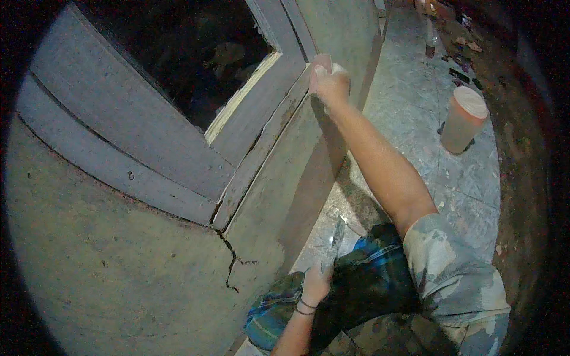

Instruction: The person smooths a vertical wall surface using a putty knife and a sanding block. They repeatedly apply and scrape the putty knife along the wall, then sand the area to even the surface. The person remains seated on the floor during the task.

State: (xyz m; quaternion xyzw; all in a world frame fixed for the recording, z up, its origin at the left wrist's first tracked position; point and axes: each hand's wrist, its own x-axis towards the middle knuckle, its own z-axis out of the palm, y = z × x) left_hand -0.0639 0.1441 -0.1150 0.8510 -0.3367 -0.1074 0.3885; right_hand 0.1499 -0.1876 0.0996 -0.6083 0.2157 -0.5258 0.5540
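Note:
My right hand [333, 84] reaches up to the outer edge of a grey-purple wooden window frame [264, 142]. Its fingers are closed round a folded piece of pinkish sandpaper [321, 62], which lies against the frame. Low over my lap, my left hand [317, 283], with dark bands on its wrist, is closed round a narrow, shiny, blade-like piece [337, 236]. That piece points up and away from me; its kind is not clear. Pale bare wood [242, 98] shows along the frame's inner edge, beside a dark opening [190, 53].
A greenish plaster wall [119, 267] surrounds the frame, with a crack [230, 264] below its corner. On the pale tiled ledge [409, 95] at right stands a cloudy plastic tumbler [464, 121] with an orange rim. Farther off are a bottle [430, 47] and several small dark items [459, 75].

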